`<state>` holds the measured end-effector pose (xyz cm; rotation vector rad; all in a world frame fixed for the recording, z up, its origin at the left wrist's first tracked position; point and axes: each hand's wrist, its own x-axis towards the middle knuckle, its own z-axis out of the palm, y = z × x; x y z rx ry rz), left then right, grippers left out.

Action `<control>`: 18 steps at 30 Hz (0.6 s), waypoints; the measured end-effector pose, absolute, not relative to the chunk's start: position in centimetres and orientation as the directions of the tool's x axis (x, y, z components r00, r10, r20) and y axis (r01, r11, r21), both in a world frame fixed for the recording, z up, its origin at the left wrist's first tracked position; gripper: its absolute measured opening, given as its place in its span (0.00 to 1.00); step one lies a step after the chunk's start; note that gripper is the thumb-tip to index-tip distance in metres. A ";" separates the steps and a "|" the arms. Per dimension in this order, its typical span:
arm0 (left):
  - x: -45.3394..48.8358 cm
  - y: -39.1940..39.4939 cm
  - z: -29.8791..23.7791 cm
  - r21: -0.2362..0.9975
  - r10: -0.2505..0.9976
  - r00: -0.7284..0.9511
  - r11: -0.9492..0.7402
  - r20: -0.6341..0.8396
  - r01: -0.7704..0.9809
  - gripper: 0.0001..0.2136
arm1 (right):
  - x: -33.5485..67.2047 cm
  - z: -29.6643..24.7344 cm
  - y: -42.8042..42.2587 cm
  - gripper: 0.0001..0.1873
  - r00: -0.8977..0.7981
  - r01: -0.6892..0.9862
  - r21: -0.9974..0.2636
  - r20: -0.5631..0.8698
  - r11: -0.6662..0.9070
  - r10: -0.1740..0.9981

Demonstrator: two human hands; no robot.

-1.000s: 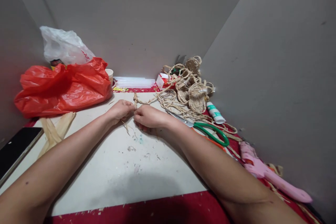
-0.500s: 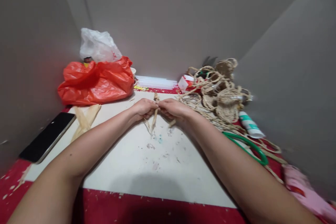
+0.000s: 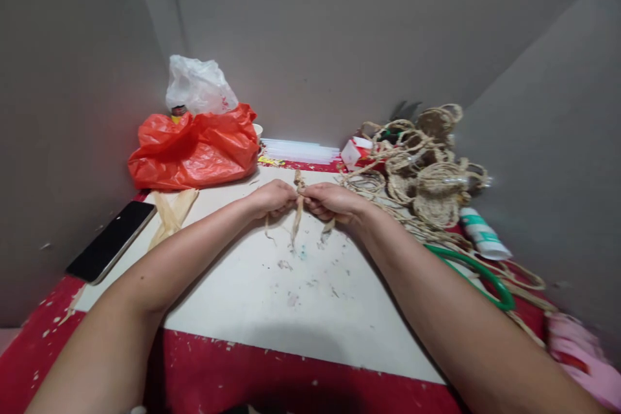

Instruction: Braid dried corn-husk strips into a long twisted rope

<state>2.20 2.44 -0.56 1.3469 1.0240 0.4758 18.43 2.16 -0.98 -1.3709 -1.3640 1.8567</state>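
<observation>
We see both hands meeting at the middle of the white board [image 3: 272, 291], knuckles nearly touching. The left hand [image 3: 274, 198] is closed, its fingertips pinching the straw braid [image 3: 299, 181] from the left. The right hand [image 3: 334, 200] is closed too, and pinches the same braid from the right. The braid stands between the two hands, roughly upright. Its plaited top pokes out just above the fingers and its loose ends [image 3: 295, 228] hang below them to the board. One more loose end trails from under the right hand. We cannot tell how the strands cross inside the grip, since the fingers hide that part.

The board lies on a red cloth [image 3: 301, 375] speckled with pale scraps. Left of the left forearm lie flat husk strips [image 3: 172, 215] at the board's edge, and a dark phone [image 3: 111, 240] just beside them. At the back left sits a red plastic bag [image 3: 194, 150] with a white plastic bag [image 3: 198, 85] behind it. Along the back wall lie clear glue sticks [image 3: 301, 150].

To the right of the right hand a pile of coiled rope [image 3: 422, 171] spreads out, near the hand but apart from it. Beside the right forearm we see the green scissor handle [image 3: 480, 275], and a white and green tube [image 3: 482, 234] beyond it.
</observation>
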 end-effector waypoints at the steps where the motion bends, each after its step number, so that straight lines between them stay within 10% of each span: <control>1: 2.0 2.6 -0.4 0.932 0.792 0.505 0.222 -0.344 0.287 0.09 | 18.4 -0.9 2.1 0.16 -0.404 0.172 -0.893 -0.449 -0.416 0.797; 18: -10.5 1.0 8.2 0.576 0.967 0.088 0.069 -0.240 0.815 0.08 | 18.6 -1.0 2.2 0.15 -0.358 0.164 -0.882 -0.471 -0.442 0.806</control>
